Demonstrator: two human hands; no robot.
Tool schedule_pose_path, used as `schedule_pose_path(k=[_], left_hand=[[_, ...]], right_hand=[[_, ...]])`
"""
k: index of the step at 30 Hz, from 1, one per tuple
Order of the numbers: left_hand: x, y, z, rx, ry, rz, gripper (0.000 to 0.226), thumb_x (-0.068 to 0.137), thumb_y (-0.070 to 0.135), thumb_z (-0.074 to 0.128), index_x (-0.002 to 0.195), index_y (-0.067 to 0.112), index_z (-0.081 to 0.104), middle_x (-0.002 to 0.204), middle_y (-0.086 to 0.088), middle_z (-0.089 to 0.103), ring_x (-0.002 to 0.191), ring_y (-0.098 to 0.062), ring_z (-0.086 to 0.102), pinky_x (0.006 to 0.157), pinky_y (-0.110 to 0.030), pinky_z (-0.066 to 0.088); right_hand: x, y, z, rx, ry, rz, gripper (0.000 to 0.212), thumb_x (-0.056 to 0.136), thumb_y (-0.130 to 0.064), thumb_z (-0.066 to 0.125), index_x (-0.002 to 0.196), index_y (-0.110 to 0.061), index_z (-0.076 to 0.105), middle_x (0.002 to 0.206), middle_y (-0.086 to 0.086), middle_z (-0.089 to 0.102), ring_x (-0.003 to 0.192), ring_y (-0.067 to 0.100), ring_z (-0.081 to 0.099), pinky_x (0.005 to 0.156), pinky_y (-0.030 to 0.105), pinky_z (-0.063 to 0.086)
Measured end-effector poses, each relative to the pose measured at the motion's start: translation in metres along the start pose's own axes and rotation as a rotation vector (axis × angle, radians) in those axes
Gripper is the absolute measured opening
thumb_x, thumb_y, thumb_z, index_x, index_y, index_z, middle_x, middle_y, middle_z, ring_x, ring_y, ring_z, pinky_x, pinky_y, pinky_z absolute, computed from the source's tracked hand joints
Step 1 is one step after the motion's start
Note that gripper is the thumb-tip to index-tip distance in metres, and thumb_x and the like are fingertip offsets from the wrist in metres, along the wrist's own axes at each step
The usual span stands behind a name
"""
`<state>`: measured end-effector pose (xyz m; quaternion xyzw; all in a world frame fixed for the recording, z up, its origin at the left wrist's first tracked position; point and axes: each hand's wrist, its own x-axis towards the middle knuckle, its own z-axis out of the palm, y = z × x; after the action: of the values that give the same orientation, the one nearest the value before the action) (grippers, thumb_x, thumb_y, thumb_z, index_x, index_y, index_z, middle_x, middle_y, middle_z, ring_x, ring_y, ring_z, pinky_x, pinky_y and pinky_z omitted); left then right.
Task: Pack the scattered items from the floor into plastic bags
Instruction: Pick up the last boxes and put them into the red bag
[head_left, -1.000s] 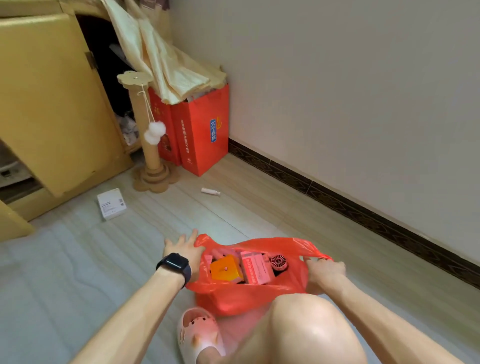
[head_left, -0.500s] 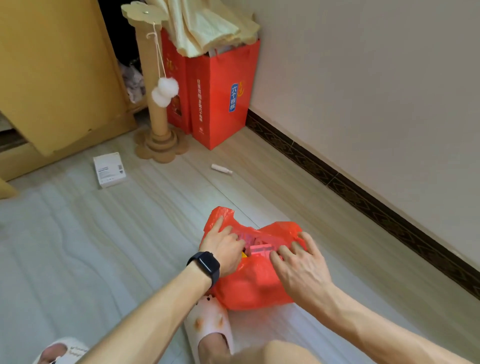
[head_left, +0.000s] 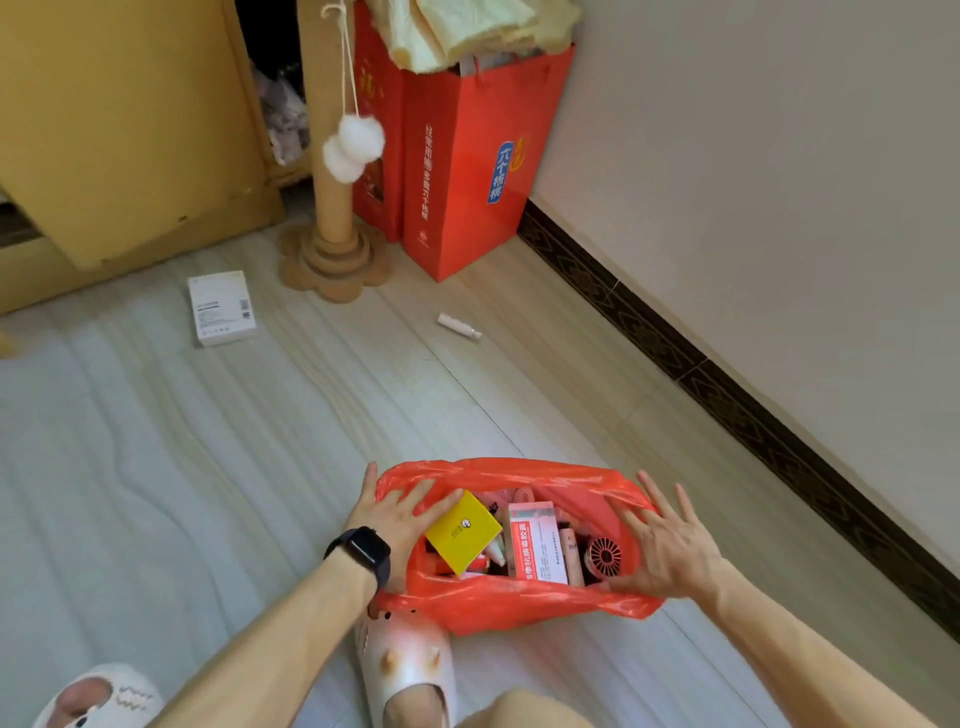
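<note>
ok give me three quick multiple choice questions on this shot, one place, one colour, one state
1. Where does the white box lie?
A. in the plastic bag
B. on the floor, left of the scratching post
C. held in the right hand

2. What colour is the carton in the bag nearest the left hand?
A. yellow
B. blue
C. black

3. How is the plastic bag's mouth?
A. tied shut
B. folded flat
C. spread open between both hands

Answers: 1 B, it rests on bare floor beside the post; 2 A, its top face is yellow; 3 C, the contents show between the hands.
</note>
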<state>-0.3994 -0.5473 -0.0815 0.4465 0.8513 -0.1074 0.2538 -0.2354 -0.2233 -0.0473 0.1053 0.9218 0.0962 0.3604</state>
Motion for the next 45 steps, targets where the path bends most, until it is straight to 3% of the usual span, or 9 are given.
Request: schedule_pose_path(k=[4, 9, 12, 17, 25, 29, 34, 39, 45], left_hand=[[-0.001, 0.008, -0.023, -0.082, -0.019, 0.054, 0.114, 0.072, 0.053, 0.072, 0.15, 0.046, -0.011, 0.162, 0.001, 0.013, 0.142, -0.026, 0.031, 0.115, -0.061, 0.003], [-0.017, 0.012, -0.068, -0.09, 0.174, 0.112, 0.073, 0.085, 0.044, 0.057, 0.15, 0.043, 0.023, 0.144, 0.009, 0.049, 0.136, -0.016, 0.039, 0.116, -0.043, 0.018], [-0.033, 0.008, -0.106, -0.078, 0.239, 0.08, 0.068, 0.089, 0.039, 0.055, 0.15, 0.041, 0.026, 0.145, 0.005, 0.047, 0.131, -0.021, 0.045, 0.106, -0.035, 0.033], [-0.07, -0.034, -0.162, 0.002, 0.277, -0.102, 0.066, 0.092, 0.04, 0.051, 0.151, 0.043, 0.021, 0.151, -0.001, 0.038, 0.129, -0.027, 0.047, 0.098, -0.038, 0.041], [-0.118, -0.128, -0.167, 0.077, 0.218, -0.398, 0.069, 0.093, 0.038, 0.05, 0.152, 0.041, 0.016, 0.161, -0.003, 0.017, 0.145, -0.025, 0.023, 0.117, -0.047, 0.019], [-0.112, -0.179, -0.136, 0.033, 0.18, -0.463, 0.07, 0.092, 0.035, 0.049, 0.152, 0.04, 0.015, 0.164, -0.002, 0.003, 0.15, -0.025, 0.005, 0.119, -0.052, 0.004], [-0.074, -0.236, -0.074, -0.029, 0.103, -0.537, 0.07, 0.094, 0.049, 0.044, 0.153, 0.041, 0.008, 0.164, -0.002, -0.008, 0.149, -0.031, 0.0, 0.117, -0.057, 0.001], [-0.015, -0.282, -0.005, -0.113, -0.002, -0.567, 0.077, 0.089, 0.066, 0.038, 0.151, 0.048, -0.004, 0.161, 0.002, -0.02, 0.148, -0.039, -0.007, 0.114, -0.062, -0.001], [0.067, -0.335, 0.027, -0.193, -0.007, -0.587, 0.084, 0.086, 0.074, 0.037, 0.149, 0.049, -0.013, 0.16, 0.001, -0.026, 0.147, -0.042, -0.009, 0.115, -0.061, 0.001]], right_hand=[[-0.016, -0.02, 0.017, 0.171, 0.025, -0.026, 0.12, 0.06, -0.09, 0.045, 0.157, -0.036, -0.002, 0.165, -0.003, 0.014, 0.148, 0.022, -0.025, 0.118, 0.057, -0.014], [-0.039, -0.021, 0.001, 0.256, 0.333, -0.139, 0.086, 0.077, -0.075, 0.043, 0.153, -0.044, 0.019, 0.157, -0.008, 0.036, 0.151, 0.018, -0.012, 0.118, 0.049, -0.014], [-0.051, -0.022, -0.016, 0.291, 0.461, -0.186, 0.07, 0.082, -0.063, 0.041, 0.148, -0.041, 0.036, 0.152, -0.012, 0.043, 0.152, 0.016, -0.002, 0.122, 0.05, 0.001], [-0.056, -0.037, -0.072, 0.399, 0.616, -0.266, 0.064, 0.087, -0.059, 0.04, 0.147, -0.037, 0.04, 0.151, -0.012, 0.043, 0.151, 0.009, 0.014, 0.122, 0.041, 0.017], [-0.014, -0.102, -0.176, 0.482, 0.784, -0.351, 0.062, 0.093, -0.055, 0.048, 0.151, -0.036, 0.034, 0.158, -0.016, 0.028, 0.149, 0.002, 0.014, 0.118, 0.021, 0.012], [0.045, -0.134, -0.212, 0.471, 0.727, -0.382, 0.067, 0.093, -0.062, 0.039, 0.154, -0.04, 0.021, 0.163, -0.017, 0.007, 0.15, 0.004, 0.006, 0.118, 0.02, 0.009], [0.138, -0.169, -0.214, 0.398, 0.511, -0.321, 0.07, 0.095, -0.059, 0.04, 0.155, -0.039, 0.011, 0.166, -0.006, 0.004, 0.152, 0.013, 0.009, 0.12, 0.032, 0.022], [0.234, -0.189, -0.187, 0.271, 0.217, -0.215, 0.078, 0.097, -0.053, 0.044, 0.157, -0.029, 0.002, 0.166, 0.006, 0.001, 0.152, 0.024, 0.006, 0.121, 0.038, 0.018], [0.324, -0.173, -0.171, 0.257, 0.169, -0.013, 0.086, 0.095, -0.051, 0.049, 0.156, -0.024, -0.006, 0.165, 0.011, -0.001, 0.151, 0.032, 0.007, 0.117, 0.046, 0.025]])
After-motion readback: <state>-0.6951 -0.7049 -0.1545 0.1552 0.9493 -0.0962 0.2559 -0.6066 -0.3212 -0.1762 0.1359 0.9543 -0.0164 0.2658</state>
